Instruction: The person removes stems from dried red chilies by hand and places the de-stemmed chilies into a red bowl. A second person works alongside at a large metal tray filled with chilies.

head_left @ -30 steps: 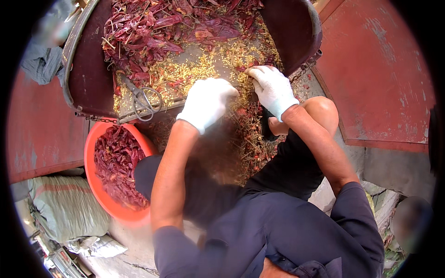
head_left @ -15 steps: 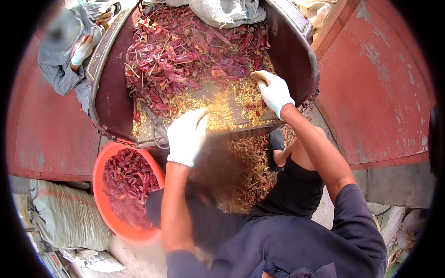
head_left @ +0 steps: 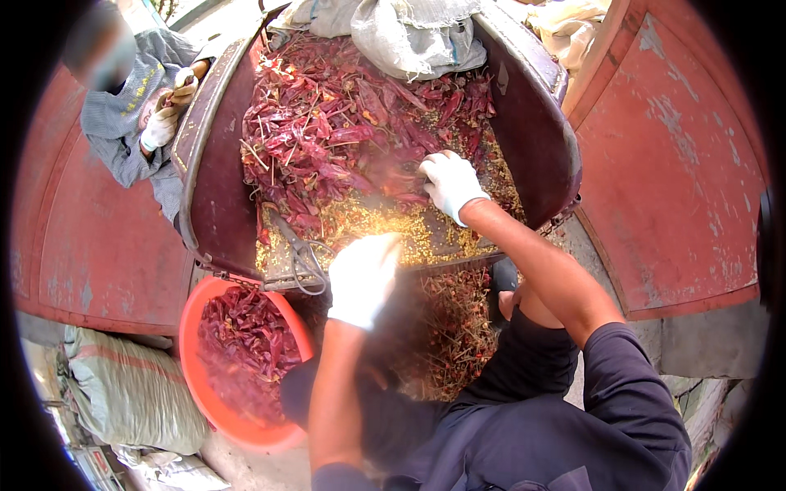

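Observation:
Dried red chili peppers (head_left: 315, 123) lie heaped in a large dark maroon metal trough (head_left: 219, 192). Pale yellow seeds (head_left: 360, 221) cover its near floor. My right hand (head_left: 453, 186), in a white glove, is at the heap's near right edge, fingers curled down among the chilies; what they grip is hidden. My left hand (head_left: 364, 274), also gloved, hovers over the trough's front lip, its fingers washed out by glare and blur. Beside it a pair of scissors (head_left: 307, 266) rests on the lip, blades toward the heap.
An orange tub (head_left: 190, 352) of chilies stands below the trough's left corner. Stems and scraps (head_left: 458, 327) litter the ground between my legs. A white woven sack (head_left: 417, 41) lies over the heap's far side. Left of the trough, a gloved co-worker (head_left: 135, 106) holds something dark. A stuffed sack (head_left: 131, 389) lies lower left.
My right hand has moved left from the trough's right side onto the chilies, its fingers now curled. My left hand has shifted right and slightly down. The whole view has shifted a little.

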A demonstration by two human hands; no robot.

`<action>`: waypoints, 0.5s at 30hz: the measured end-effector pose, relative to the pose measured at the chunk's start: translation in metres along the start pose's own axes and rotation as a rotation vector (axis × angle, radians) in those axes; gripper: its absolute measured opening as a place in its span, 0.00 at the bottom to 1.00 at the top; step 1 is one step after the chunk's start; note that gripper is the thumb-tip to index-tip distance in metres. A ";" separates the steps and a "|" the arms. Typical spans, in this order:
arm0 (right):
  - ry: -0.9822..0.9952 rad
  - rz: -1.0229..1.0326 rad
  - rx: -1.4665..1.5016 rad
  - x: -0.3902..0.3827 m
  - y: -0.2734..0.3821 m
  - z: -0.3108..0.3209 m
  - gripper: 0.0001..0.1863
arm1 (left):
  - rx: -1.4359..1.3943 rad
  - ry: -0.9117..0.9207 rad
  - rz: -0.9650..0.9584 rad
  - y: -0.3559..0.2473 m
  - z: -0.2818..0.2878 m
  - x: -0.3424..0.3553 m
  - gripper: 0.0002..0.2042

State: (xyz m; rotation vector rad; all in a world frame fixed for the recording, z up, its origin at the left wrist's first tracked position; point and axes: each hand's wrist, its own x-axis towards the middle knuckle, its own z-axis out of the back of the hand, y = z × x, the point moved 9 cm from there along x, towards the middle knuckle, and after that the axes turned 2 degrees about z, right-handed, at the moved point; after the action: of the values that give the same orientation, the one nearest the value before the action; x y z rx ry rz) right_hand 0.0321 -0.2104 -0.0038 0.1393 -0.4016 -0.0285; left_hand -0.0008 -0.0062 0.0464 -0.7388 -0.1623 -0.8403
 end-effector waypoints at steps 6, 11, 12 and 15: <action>0.134 -0.204 0.081 -0.018 -0.002 0.029 0.08 | -0.027 0.023 0.040 0.003 -0.009 0.004 0.09; -0.059 -0.439 0.531 -0.028 -0.025 0.062 0.09 | -0.119 -0.012 0.148 0.010 -0.013 0.012 0.11; -0.068 -0.502 0.658 -0.033 -0.028 0.061 0.09 | -0.155 -0.029 0.175 0.012 -0.014 0.014 0.11; -0.055 -0.478 0.900 -0.042 -0.019 0.054 0.11 | -0.349 -0.040 0.285 0.017 -0.018 0.019 0.13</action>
State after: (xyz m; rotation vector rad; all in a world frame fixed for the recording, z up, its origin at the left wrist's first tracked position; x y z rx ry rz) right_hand -0.0278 -0.2335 0.0262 1.1233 -0.4053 -0.3238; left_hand 0.0215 -0.0223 0.0321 -1.0782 0.0568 -0.5866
